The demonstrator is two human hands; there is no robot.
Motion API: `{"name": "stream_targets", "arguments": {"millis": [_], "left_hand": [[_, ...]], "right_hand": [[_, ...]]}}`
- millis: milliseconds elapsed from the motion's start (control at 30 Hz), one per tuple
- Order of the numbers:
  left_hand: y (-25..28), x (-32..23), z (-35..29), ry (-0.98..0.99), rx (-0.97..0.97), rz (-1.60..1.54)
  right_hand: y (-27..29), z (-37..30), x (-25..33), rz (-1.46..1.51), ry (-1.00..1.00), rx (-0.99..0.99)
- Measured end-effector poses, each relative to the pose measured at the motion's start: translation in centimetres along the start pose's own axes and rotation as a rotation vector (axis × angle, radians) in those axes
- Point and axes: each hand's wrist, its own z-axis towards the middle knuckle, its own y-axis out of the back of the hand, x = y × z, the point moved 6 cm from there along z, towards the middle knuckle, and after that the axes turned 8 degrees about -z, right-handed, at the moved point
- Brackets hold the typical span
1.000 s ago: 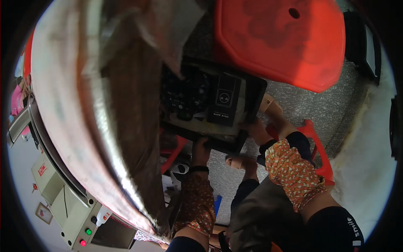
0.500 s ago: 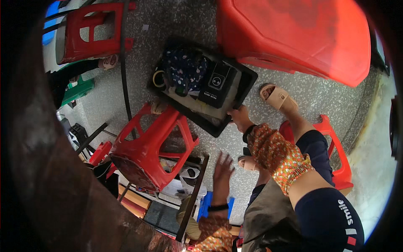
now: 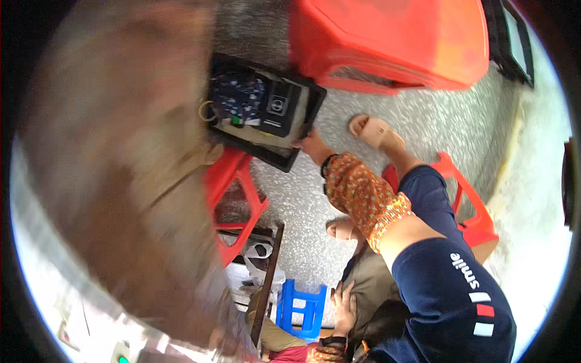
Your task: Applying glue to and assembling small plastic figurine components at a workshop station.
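Observation:
A black tray (image 3: 316, 107) sits low by the floor, upper middle of the view. My right hand (image 3: 315, 148), in an orange patterned sleeve cover, grips its near right rim, fingers closed on the edge. Inside lie a dark blue floral-print cloth bundle (image 3: 237, 97), a flat black box (image 3: 279, 112) with a pale round mark, and a yellowish tape roll (image 3: 206, 111) at the left side. Down at the lower middle, my left hand (image 3: 344, 310) rests with fingers spread against the brown-grey cloth (image 3: 378, 284) over my lap, holding nothing.
A brown wooden tabletop (image 3: 121, 151) blocks the left side. Large red plastic furniture (image 3: 393, 36) stands beyond the tray; red stools (image 3: 245, 193) (image 3: 475, 202) flank me. A blue stool (image 3: 302, 308) is beside my left hand, near a dark metal bar (image 3: 271, 272). My sandalled foot (image 3: 370, 130) is on speckled floor.
My left hand has drawn back from the open air onto my lap. The view has shifted, so the tabletop covers more of the left. My right hand keeps hold of the tray.

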Motion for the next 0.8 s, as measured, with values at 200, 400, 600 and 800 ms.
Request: {"name": "stream_targets", "arguments": {"millis": [200, 400, 600, 800], "left_hand": [[5.1, 1.2, -8.2, -0.076, -0.170, -0.013], [6.2, 4.7, -17.4, 0.137, -0.116, 0.254], [0.2, 4.2, -22.9, -0.235, -0.033, 0.371], [-6.5, 2.5, -23.1, -0.018, 0.443, -0.220]], "right_hand": [[-5.9, -10.0, 8.2, -0.732, 0.521, 0.607], [-3.8, -36.1, 16.4, -1.419, 0.835, 0.975], [-14.4, -65.8, 41.2, -1.144, 1.462, 1.157], [-23.2, -65.0, 49.6, -1.351, 1.730, 0.785]]}}
